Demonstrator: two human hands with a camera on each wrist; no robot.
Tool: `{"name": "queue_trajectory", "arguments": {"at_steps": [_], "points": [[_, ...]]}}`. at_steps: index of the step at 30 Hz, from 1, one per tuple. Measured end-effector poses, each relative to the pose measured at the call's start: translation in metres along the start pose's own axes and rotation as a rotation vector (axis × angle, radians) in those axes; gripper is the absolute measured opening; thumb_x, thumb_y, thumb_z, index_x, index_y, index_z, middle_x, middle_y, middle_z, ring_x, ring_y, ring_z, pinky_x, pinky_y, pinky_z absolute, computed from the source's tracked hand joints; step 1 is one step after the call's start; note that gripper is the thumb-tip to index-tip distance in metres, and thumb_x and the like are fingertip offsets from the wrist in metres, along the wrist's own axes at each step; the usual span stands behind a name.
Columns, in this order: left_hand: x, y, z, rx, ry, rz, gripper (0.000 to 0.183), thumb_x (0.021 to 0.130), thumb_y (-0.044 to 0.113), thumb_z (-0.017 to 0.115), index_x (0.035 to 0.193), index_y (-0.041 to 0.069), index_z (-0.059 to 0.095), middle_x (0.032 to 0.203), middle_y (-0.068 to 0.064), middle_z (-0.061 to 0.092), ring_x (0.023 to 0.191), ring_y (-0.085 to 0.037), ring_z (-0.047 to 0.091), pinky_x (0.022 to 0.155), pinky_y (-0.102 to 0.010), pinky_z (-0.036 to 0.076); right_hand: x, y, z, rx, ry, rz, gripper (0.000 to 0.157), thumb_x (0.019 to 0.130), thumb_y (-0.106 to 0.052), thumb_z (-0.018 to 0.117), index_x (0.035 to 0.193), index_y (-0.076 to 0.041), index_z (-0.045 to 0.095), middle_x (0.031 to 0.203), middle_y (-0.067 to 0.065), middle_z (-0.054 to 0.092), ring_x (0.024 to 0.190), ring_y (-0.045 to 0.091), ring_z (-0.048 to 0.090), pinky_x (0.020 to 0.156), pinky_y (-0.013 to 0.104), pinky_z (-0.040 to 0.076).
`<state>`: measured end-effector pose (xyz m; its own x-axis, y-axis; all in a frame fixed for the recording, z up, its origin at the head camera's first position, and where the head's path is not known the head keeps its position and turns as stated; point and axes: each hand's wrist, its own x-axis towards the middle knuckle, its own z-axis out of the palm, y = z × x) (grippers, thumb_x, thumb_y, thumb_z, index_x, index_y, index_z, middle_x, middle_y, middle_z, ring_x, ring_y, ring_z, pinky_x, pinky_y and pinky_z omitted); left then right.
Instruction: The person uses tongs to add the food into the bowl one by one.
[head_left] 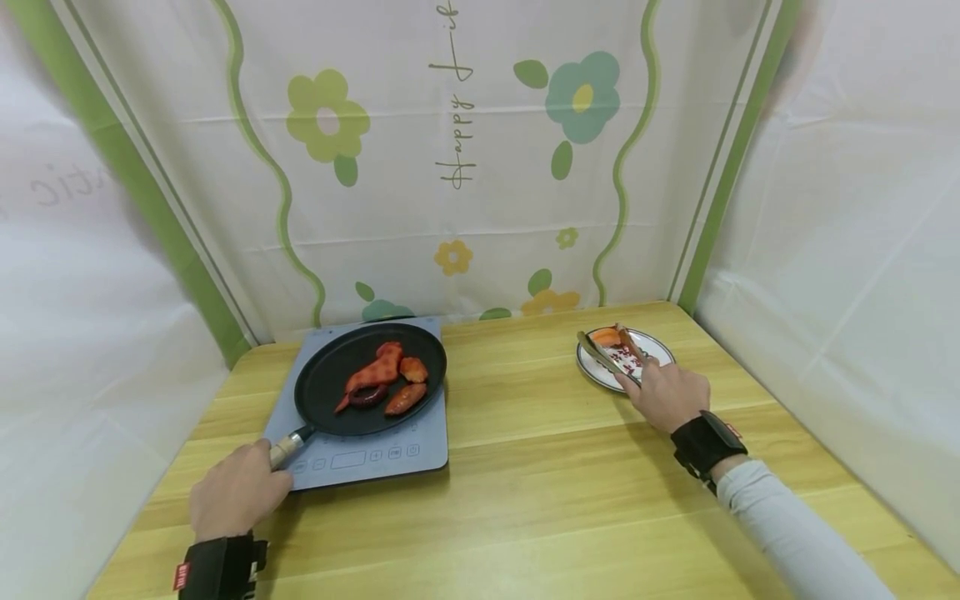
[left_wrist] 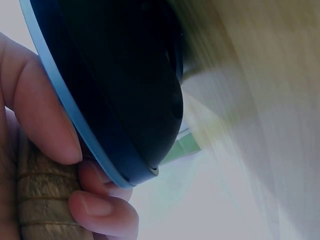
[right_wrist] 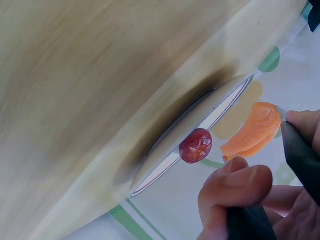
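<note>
My left hand (head_left: pixel 238 492) grips the wooden handle (left_wrist: pixel 47 205) of a black frying pan (head_left: pixel 330 392) that sits on a flat induction cooker (head_left: pixel 431 446). In the pan lie a flat reddish meat piece (head_left: pixel 378 364), a dark sausage ring (head_left: pixel 368 397) and two browned pieces (head_left: pixel 406 400). On the right, my right hand (head_left: pixel 670 394) holds tongs (head_left: pixel 596 350) over a white plate (head_left: pixel 660 351). An orange tangerine segment (right_wrist: pixel 255 130) is between the tong tips; how firmly they touch it cannot be told. A wrinkled red date (right_wrist: pixel 196 146) shows at the plate's rim.
Both the cooker and the plate stand toward the back of a wood-grain table (head_left: pixel 517 467). A white floral cloth (head_left: pixel 450 208) hangs behind it, with white cloth walls (head_left: pixel 847 292) at both sides.
</note>
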<state>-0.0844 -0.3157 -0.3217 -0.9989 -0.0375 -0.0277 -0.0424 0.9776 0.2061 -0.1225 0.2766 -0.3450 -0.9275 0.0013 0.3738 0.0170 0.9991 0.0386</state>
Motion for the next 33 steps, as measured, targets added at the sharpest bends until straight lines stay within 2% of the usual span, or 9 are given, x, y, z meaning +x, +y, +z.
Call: {"name": "queue_trajectory", "arguments": {"at_steps": [10,17,24,33], "points": [[0.000,0.000,0.000,-0.007,0.018,0.005,0.011,0.073,0.020,0.050,0.074,0.010,0.045,0.065,-0.005,0.040,0.055,-0.021,0.039,0.047,-0.035,0.027,0.000,-0.004,-0.006,-0.005,0.079,-0.027,0.053,0.089,-0.056,0.051,0.064,-0.011,0.040,0.049,0.002,0.034,0.038,0.018,0.034,0.035,0.035,0.024],[0.000,0.000,0.000,-0.005,0.004,-0.005,0.012,0.073,0.020,0.051,0.074,0.010,0.045,0.066,-0.005,0.040,0.056,-0.021,0.040,0.048,-0.035,0.028,0.001,-0.008,-0.010,0.009,0.075,-0.007,0.052,0.089,-0.057,0.052,0.068,-0.010,0.046,0.051,0.003,0.036,0.039,0.020,0.036,0.035,0.037,0.025],[0.000,-0.002,0.001,0.000,0.000,-0.003,0.013,0.073,0.021,0.051,0.075,0.010,0.045,0.066,-0.005,0.040,0.056,-0.021,0.039,0.048,-0.035,0.027,0.002,-0.011,-0.011,0.002,0.149,-0.016,0.053,0.087,-0.058,0.053,0.068,-0.009,0.045,0.050,0.003,0.034,0.038,0.020,0.035,0.035,0.037,0.024],[0.000,-0.001,0.001,0.002,-0.003,-0.003,0.012,0.073,0.021,0.051,0.075,0.010,0.046,0.066,-0.005,0.040,0.056,-0.021,0.040,0.048,-0.035,0.028,0.002,-0.014,-0.013,0.012,0.158,-0.025,0.053,0.087,-0.058,0.054,0.068,-0.009,0.046,0.050,0.003,0.035,0.039,0.019,0.035,0.036,0.036,0.024]]}}
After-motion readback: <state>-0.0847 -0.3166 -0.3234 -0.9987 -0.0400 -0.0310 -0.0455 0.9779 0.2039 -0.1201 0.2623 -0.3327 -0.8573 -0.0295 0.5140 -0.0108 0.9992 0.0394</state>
